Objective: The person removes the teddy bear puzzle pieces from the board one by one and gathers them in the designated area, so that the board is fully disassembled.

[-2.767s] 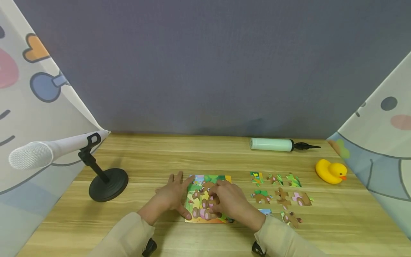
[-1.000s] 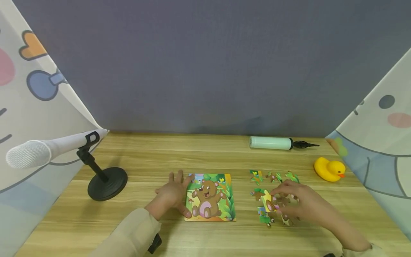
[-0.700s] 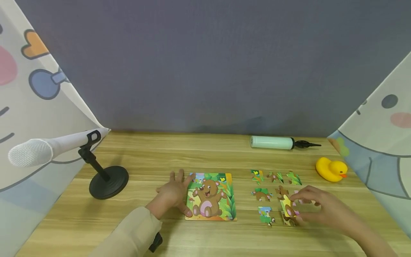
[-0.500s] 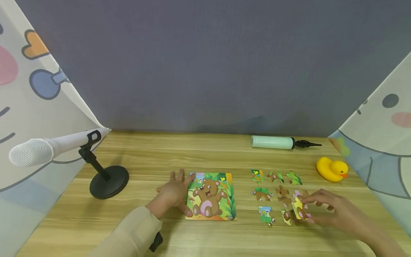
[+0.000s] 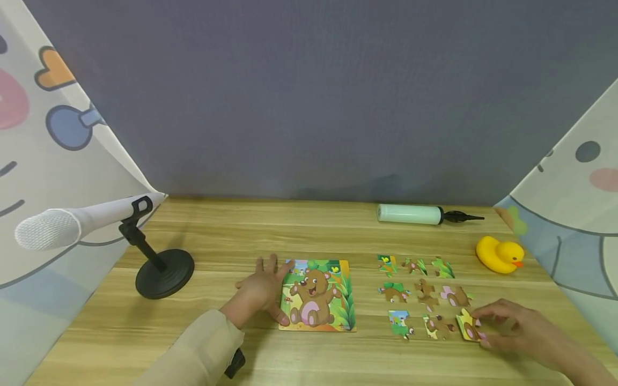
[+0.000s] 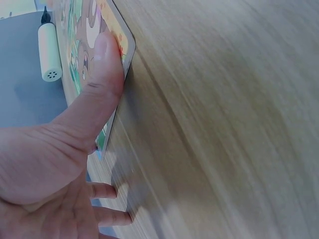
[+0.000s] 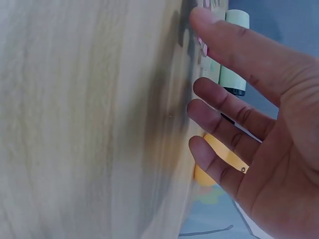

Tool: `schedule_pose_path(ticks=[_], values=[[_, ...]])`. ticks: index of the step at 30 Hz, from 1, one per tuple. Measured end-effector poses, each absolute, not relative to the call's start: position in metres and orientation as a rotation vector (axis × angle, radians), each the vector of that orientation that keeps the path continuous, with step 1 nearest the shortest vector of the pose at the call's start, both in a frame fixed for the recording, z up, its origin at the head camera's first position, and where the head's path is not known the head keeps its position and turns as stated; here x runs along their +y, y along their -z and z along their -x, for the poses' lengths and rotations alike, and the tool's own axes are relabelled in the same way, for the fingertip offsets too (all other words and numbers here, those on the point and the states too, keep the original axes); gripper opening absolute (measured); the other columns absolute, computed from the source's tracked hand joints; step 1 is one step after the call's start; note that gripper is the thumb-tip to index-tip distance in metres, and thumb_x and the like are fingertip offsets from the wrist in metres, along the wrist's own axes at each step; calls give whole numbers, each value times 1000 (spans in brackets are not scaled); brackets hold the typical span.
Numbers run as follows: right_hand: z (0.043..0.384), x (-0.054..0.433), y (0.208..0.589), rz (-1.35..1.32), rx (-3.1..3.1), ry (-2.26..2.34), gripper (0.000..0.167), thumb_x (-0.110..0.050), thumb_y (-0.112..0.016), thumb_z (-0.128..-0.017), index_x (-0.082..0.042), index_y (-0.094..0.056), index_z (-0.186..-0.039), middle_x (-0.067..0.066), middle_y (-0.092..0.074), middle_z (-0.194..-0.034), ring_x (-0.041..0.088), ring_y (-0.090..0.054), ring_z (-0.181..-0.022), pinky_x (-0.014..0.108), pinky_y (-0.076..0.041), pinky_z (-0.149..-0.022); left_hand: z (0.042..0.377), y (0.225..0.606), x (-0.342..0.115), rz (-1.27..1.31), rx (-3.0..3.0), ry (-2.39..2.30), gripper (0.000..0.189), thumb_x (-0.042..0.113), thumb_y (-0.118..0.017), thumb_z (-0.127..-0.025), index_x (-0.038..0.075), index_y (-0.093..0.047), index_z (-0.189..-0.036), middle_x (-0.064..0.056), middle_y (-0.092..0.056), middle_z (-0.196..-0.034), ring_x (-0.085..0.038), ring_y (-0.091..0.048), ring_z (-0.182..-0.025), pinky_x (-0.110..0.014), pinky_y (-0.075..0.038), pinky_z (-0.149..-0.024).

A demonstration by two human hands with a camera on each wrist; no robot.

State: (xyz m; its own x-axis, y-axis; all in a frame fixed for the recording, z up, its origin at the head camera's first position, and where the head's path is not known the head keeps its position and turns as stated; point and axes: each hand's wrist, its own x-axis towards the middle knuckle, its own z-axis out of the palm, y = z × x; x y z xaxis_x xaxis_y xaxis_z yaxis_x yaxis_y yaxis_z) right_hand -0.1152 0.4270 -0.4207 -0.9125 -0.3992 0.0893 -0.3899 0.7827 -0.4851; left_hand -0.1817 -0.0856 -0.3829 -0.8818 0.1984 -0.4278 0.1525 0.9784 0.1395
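Note:
On the table a square bear puzzle board (image 5: 318, 295) lies flat. My left hand (image 5: 260, 292) rests at its left side with fingers spread; in the left wrist view the thumb (image 6: 107, 64) lies on a corner of the board. At the lower right, my right hand (image 5: 526, 329) pinches a yellow and brown puzzle piece (image 5: 467, 326) between thumb and index finger, close over the wood. Beside it lie loose pieces in rows, among them a bear-face piece (image 5: 438, 327) and a pink and brown piece (image 5: 456, 296). In the right wrist view the other fingers hang free.
A rubber duck (image 5: 499, 254) sits at the right, behind the right hand. Farther back lies a pale green hand pump (image 5: 410, 214) with a black nozzle. At the left a white microphone (image 5: 82, 222) leans on a black stand (image 5: 164, 273). A grey partition (image 5: 309, 107) closes the back.
My right hand has left the board, appeared over the loose pieces with the yellow and brown piece, then moved right and toward me to the row's end. The left hand stayed put.

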Motion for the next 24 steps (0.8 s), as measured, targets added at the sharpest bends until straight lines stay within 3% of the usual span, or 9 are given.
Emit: schedule_pose_path(ticks=[19, 24], values=[[120, 429, 425, 832, 2941, 831, 49, -7, -92, -70, -27, -71, -110, -22, -60, -99, -3, -48, -82, 21, -43, -60, 181, 384, -87, -239, 2666, -162, 130, 44, -95, -57, 20, -23, -162, -25, -14, -166, -53, -14, -149, -81, -43, -86], [122, 431, 422, 831, 2941, 738, 45, -12, -91, -72, -20, -70, -112, -24, -61, -101, -7, -51, -83, 23, -48, -61, 182, 384, -87, -249, 2664, -140, 131, 47, -94, -57, 20, -21, -162, -25, -14, -166, -53, -15, -149, -80, -44, -85]])
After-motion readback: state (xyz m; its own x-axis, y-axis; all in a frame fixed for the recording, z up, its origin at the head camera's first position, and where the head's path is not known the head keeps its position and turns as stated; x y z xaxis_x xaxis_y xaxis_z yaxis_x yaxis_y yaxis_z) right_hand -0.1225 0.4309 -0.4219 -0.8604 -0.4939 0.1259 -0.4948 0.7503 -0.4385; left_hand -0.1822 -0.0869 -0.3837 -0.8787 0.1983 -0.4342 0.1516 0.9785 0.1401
